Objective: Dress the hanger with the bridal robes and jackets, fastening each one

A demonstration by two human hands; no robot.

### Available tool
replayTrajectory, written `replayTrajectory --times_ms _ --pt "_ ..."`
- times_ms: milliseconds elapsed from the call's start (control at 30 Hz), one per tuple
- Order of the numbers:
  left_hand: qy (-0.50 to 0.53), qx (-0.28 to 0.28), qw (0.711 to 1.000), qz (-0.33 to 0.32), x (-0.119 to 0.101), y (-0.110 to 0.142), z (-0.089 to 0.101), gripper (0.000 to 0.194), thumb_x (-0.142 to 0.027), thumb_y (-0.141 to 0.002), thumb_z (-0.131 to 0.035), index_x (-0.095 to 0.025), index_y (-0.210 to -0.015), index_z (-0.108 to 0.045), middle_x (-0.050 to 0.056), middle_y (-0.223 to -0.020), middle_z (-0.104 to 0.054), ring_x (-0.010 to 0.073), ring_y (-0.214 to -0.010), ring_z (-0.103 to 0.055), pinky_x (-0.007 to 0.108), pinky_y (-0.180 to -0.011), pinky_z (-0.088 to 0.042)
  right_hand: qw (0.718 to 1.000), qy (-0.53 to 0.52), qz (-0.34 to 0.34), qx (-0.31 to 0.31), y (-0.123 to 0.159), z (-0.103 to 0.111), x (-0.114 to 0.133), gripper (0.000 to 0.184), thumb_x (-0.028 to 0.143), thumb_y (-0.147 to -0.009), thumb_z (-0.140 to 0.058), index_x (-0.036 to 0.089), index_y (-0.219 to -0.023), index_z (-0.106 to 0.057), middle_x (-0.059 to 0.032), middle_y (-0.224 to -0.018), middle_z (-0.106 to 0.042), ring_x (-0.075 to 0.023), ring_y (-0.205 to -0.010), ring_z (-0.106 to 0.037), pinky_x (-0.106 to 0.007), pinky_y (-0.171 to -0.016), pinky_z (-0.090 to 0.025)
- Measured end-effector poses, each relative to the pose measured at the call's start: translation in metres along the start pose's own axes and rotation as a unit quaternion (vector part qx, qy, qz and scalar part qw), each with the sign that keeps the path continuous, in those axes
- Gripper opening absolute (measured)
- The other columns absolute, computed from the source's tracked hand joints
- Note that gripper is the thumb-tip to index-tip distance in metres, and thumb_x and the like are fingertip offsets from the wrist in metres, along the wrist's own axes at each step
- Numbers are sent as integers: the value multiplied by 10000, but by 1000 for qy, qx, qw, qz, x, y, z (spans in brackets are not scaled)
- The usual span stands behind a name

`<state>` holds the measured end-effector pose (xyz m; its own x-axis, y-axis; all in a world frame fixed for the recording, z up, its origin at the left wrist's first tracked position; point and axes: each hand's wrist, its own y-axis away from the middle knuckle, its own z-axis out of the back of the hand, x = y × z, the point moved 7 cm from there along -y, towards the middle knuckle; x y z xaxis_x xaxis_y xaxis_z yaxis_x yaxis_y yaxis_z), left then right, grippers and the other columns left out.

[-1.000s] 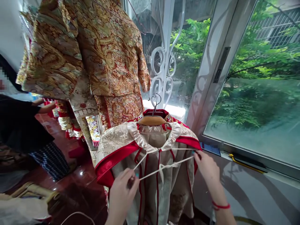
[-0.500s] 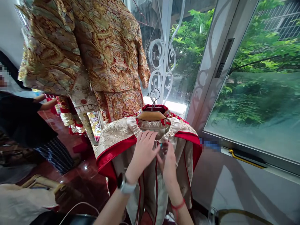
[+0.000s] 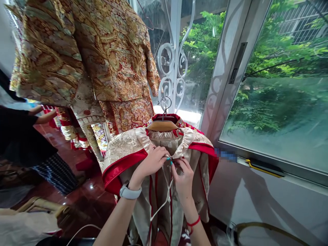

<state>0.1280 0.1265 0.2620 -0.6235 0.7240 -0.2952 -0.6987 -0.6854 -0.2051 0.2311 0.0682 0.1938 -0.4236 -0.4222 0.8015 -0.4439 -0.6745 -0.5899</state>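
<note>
Cream satin, gathered into a ruffled neckband (image 3: 188,138), sits between two hands a little below the centre of the frame. It belongs to a red-edged cream garment (image 3: 125,145), which fills the lower middle of the frame on a wooden hanger (image 3: 164,126). The hanger apparently spreads the shoulders and props the neckline open, leaving both hands free for the front of it. What its metal hook hangs from cannot be made out.

The left hand (image 3: 155,160), a pale watch (image 3: 130,192) on its wrist, comes in from the left with fingers bent and nearly closed, thumb and forefinger pinching the neckband's front. Opposite, the right hand (image 3: 183,174) is half curled, its thumb and fingertips drawn together on the same spot; facing pinches probably steady the thin cloth from both sides. Whether either also grips the cord (image 3: 168,198) is hidden by the fingers. That pale cord hangs in a knotted loop beneath them, over the garment's front.

Gold brocade clothing (image 3: 115,58) hangs at upper left, beside the white scrollwork (image 3: 166,60). Another person (image 3: 23,136), in a dark top, stands at the left edge, arms towards other garments.
</note>
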Motion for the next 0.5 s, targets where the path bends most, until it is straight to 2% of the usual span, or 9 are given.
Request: replayTrajectory --times_ms 133,233,367,500 --pt "-11 -46 999 12 -4 9 -1 307 -85 -903 -382 -197 -970 -660 54 -1032 -700 212 -998 -587 460 -1019 -286 998 19 -44 -34 -1 -7 1 225 312 -908 -479 185 -844 -654 -88 -867 -675 -205 -786 -617 -349 -771 -507" --pt "-35 -58 998 8 -8 13 -2 330 -70 -897 -374 -200 -995 -662 57 -1026 -694 217 -993 -582 463 -1031 -291 998 8 -56 -13 -5 -9 3 211 312 -890 -491 182 -833 -647 -80 -846 -687 -200 -763 -612 -340 -756 -502" --pt "-51 -56 997 13 -11 14 -4 329 -61 -901 -368 -184 -992 -660 62 -1014 -669 220 -987 -563 459 -1022 -301 989 -61 -128 37 -6 -9 -6 188 341 -808 -602 163 -796 -658 -49 -732 -690 -184 -662 -617 -300 -647 -505" --pt "-51 -86 995 23 -13 17 -4 317 -74 -917 -365 -175 -978 -660 71 -1050 -642 221 -1011 -545 455 -1006 -298 972 -136 -192 20 -3 -7 -14 256 388 -767 -639 142 -808 -701 -69 -745 -721 -196 -659 -639 -322 -648 -531"
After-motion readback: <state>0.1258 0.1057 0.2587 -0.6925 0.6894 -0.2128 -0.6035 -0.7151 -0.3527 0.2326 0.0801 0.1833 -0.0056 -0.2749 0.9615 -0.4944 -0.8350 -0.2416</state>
